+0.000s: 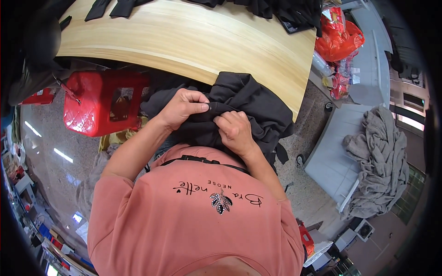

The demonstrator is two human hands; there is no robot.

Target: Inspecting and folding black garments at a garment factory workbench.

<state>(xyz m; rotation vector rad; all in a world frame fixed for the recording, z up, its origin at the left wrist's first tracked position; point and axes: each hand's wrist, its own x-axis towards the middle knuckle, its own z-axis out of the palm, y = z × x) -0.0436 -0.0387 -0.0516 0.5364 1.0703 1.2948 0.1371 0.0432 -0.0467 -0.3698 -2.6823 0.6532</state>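
Note:
A black garment (271, 110) lies bunched across my lap, with part of it draped up over the near edge of the wooden table (193, 37). My left hand (185, 108) pinches an edge of this cloth between thumb and forefinger. Close by on the right, my right hand (235, 131) is closed on the same cloth, its fingers curled under. A short stretch of the garment's edge runs between the two hands. Folds hide the rest of its shape, so I cannot tell which kind of garment it is.
More black garments (207, 3) lie along the table's far side. At left stands a red plastic stool (85, 103). A red plastic bag (338, 43) sits at the upper right. Grey cloth (380, 161) is heaped on a pale wheeled cart (329, 152) at right.

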